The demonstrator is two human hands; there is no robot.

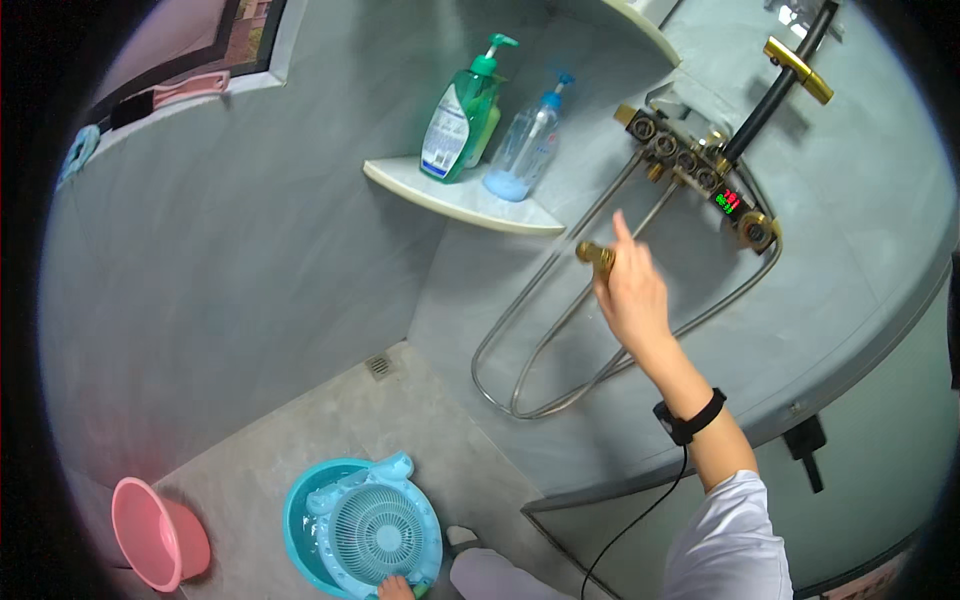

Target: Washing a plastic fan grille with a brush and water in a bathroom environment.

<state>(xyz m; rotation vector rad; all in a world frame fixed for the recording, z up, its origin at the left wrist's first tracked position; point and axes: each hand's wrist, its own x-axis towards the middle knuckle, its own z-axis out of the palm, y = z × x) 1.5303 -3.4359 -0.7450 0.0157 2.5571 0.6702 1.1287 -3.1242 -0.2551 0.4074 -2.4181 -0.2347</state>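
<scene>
My right hand point(636, 296) is raised before the grey wall, closed around a brass-coloured spray nozzle point(596, 256), with one finger sticking up. The nozzle's head points left; most of its handle is hidden in the hand. At the bottom edge, my left hand point(395, 587) is partly cut off, its fingers over the rim of a light-blue round plastic piece with a slotted grille point(386, 529). This piece lies across a teal basin point(298, 517) with water in it. Something green shows beside the left fingers, too little of it to name.
A corner shelf point(465, 202) carries a green pump bottle point(454, 124) and a clear blue-topped one point(525, 146). Metal hoses point(517, 379) hang below the shower valve panel point(664, 146). A pink bucket point(180, 540) and a floor drain point(380, 366) are on the left.
</scene>
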